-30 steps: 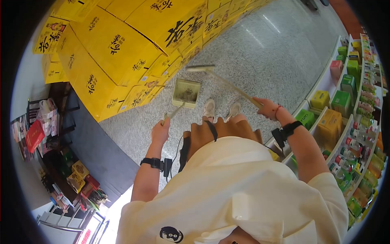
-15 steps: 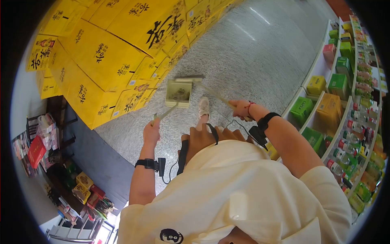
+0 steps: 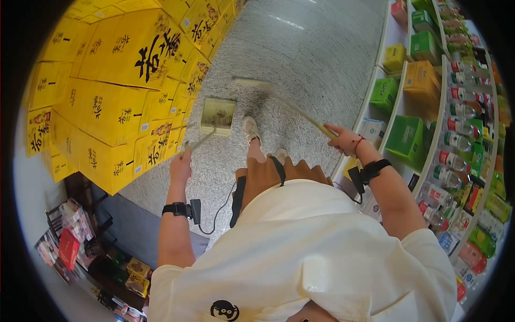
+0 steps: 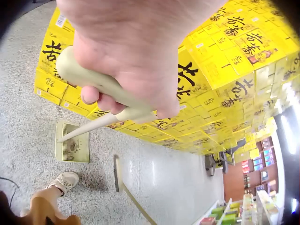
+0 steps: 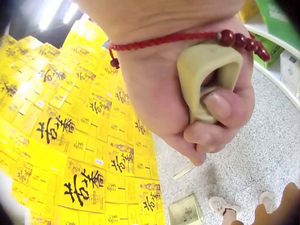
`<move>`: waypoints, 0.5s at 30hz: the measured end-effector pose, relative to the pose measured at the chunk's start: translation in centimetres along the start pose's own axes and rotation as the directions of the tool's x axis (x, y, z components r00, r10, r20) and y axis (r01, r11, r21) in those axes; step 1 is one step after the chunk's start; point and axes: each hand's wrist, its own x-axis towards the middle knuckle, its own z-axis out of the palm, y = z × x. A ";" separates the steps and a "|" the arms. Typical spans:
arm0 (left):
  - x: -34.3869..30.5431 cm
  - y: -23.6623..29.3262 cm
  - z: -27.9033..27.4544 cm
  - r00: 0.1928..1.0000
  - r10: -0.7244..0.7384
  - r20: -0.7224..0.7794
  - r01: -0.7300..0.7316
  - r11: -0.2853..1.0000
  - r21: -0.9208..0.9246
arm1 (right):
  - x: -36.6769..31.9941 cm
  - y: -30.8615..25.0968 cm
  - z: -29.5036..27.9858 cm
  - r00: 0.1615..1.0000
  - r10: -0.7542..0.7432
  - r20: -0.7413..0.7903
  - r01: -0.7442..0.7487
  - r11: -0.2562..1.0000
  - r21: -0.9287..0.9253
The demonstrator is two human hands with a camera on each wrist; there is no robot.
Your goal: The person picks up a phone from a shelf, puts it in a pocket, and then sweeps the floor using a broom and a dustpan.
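Note:
My left hand (image 3: 181, 165) grips the handle of a pale green dustpan (image 3: 218, 116); the left wrist view shows fingers curled round the handle's thick end (image 4: 93, 82). Grey debris lies in the pan, which rests on the floor. My right hand (image 3: 343, 140) holds a broom by its pale stick (image 3: 303, 112), its looped end (image 5: 206, 70) inside the curled fingers in the right wrist view. The broom head (image 3: 251, 82) is on the floor, beyond the dustpan and to its right, apart from it.
Stacked yellow cartons (image 3: 107, 102) stand along the left, close to the dustpan. White shelves (image 3: 399, 99) with boxes and bottles line the right. The person's shoe (image 3: 250, 129) is just right of the dustpan. Speckled floor (image 3: 300, 48) stretches ahead between them.
The broom head, beside the dustpan's far edge half a second ago, is now farther off to the right. The right hand has moved right; the view has shifted, with the shelves nearer.

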 end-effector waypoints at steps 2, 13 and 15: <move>0.1 2.0 0.6 0.999 0.042 0.022 -0.043 0.997 0.067 | 0.2 1.8 -0.8 0.992 0.073 -0.104 -0.059 0.990 0.127; 2.7 14.3 6.8 0.904 0.330 0.272 -0.422 0.792 0.440 | 5.8 7.7 -0.7 0.941 0.294 -0.170 0.030 0.428 0.903; 4.0 15.6 8.3 0.890 0.372 0.265 -0.457 0.736 0.500 | 7.7 8.9 0.0 0.969 0.235 -0.083 -0.036 0.462 0.886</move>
